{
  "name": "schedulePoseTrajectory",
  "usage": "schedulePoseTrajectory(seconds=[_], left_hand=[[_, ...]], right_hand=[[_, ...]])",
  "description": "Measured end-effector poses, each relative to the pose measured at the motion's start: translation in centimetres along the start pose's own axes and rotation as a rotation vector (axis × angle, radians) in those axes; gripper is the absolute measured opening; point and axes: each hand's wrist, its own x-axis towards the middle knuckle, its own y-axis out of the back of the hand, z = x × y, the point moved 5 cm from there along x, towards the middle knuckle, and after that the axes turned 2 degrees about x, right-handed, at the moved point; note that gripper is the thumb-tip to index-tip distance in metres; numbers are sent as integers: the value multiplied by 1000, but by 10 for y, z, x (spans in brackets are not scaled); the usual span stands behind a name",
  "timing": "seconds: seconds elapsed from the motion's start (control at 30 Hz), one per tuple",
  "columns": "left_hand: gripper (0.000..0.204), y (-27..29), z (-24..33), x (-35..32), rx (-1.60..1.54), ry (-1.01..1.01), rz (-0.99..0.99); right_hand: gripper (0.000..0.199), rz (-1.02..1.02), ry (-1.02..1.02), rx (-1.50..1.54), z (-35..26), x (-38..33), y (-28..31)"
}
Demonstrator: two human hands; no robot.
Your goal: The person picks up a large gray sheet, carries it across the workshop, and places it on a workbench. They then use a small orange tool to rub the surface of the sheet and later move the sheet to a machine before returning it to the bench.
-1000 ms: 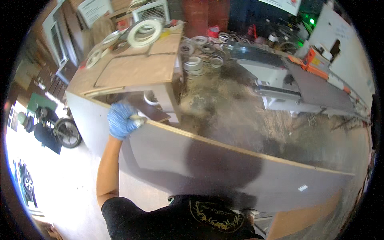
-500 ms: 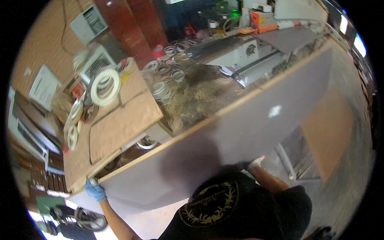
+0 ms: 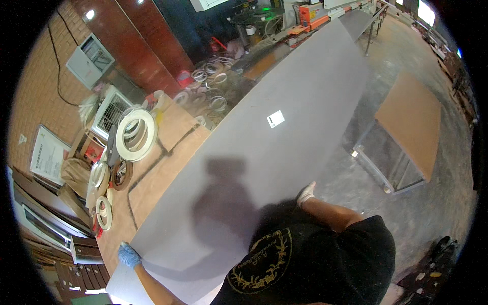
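A long grey panel with a small white label stretches across the view in front of me, slanting from lower left to upper right. My left hand, in a blue glove, is closed on its far edge at the lower left, beside the wooden table. At its near right edge, my right hand, in a pale glove, grips the panel; its fingers are partly hidden. The shadow of my head and arms falls on the grey face.
White and brown edge-banding rolls stand on the table; several more rolls lie on the floor beyond. To the right is a metal-framed stand with a brown board. An orange machine part stands behind the panel's far end.
The panel has tipped flatter, its grey face turning up and its far edge now overlapping the table. My hands keep their hold on it. The whole view has shifted.
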Motion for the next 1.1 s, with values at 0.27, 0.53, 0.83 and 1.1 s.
schedulePoseTrajectory(seconds=[0.27, 0.53, 0.83, 1.1], left_hand=[[51, -60, -12, 55, 287, 6, -159], [53, -144, 30, 96, 425, 85, -443], [52, -150, 154, 0, 145, -105, -203], [56, -97, 178, -124, 97, -127, -339]], right_hand=[[84, 135, 83, -158, 6, -68, -34], [95, -251, -265, 205, 52, -4, -95], [96, -774, -453, 227, 32, -35, -84], [87, -860, -456, 130, 4, -51, -54]])
